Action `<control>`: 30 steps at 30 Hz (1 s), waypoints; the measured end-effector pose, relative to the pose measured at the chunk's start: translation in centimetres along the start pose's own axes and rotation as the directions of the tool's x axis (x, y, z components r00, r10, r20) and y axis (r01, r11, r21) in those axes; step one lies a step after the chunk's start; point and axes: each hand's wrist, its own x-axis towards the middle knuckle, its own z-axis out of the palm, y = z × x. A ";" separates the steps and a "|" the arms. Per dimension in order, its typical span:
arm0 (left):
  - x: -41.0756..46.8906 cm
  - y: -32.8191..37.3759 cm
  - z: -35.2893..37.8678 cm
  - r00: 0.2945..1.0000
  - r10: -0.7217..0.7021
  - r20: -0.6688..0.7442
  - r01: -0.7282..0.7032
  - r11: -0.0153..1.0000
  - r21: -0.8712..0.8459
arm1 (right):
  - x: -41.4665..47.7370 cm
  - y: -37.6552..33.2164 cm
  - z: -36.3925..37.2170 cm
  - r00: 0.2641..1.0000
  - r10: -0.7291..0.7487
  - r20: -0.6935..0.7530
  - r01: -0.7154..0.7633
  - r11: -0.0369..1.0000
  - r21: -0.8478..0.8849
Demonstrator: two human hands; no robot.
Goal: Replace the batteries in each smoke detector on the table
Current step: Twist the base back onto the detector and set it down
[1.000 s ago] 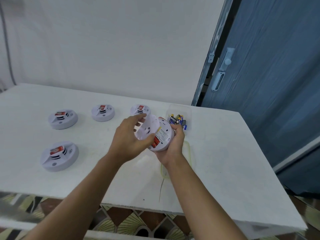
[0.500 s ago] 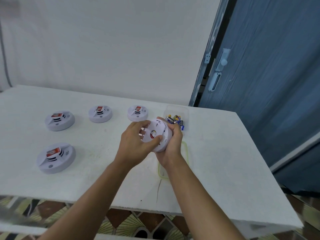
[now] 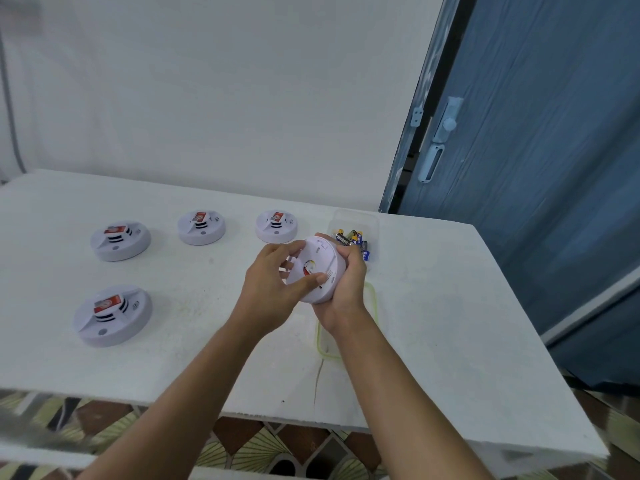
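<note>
I hold a white round smoke detector [image 3: 320, 271] above the table, its back side turned toward me. My right hand [image 3: 346, 285] cups the detector's body from the right and below. My left hand [image 3: 273, 289] grips the back cover plate, thumb across its face and fingers curled over its left rim. The plate sits flat on the body. Several other white detectors with red labels lie face up on the table [image 3: 433, 306]: one at front left [image 3: 112, 315], one at far left [image 3: 120, 240], two in the back row [image 3: 201, 227] [image 3: 276, 226].
A clear plastic box [image 3: 360, 223] with several batteries [image 3: 353, 240] stands just behind my hands. Its clear lid with a green rim [image 3: 370, 306] lies under my right wrist. A blue door is at the right, and the table's front edge is near me.
The back plate, held tilted apart from the detector a second ago, now sits flat against its body. My left hand has shifted its grip around the plate.
</note>
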 end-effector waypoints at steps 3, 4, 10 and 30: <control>-0.1 -0.5 0.2 0.999 0.034 0.029 -0.034 0.999 -0.019 | 0.0 -0.3 0.1 0.999 0.035 0.004 -0.035 0.999 0.013; -0.2 -0.6 0.3 0.997 0.049 0.051 -0.049 0.999 -0.006 | 0.0 -0.3 0.1 0.999 0.049 0.005 -0.049 0.999 0.014; -0.1 -0.8 0.0 0.984 0.084 0.158 -0.097 0.993 0.074 | -0.3 -1.0 -0.2 0.989 0.143 0.029 -0.143 0.990 0.005; -0.3 -1.4 -0.6 0.977 0.055 0.208 -0.066 0.997 0.045 | -1.2 -1.9 -1.3 0.967 0.254 -0.015 -0.254 0.967 -0.015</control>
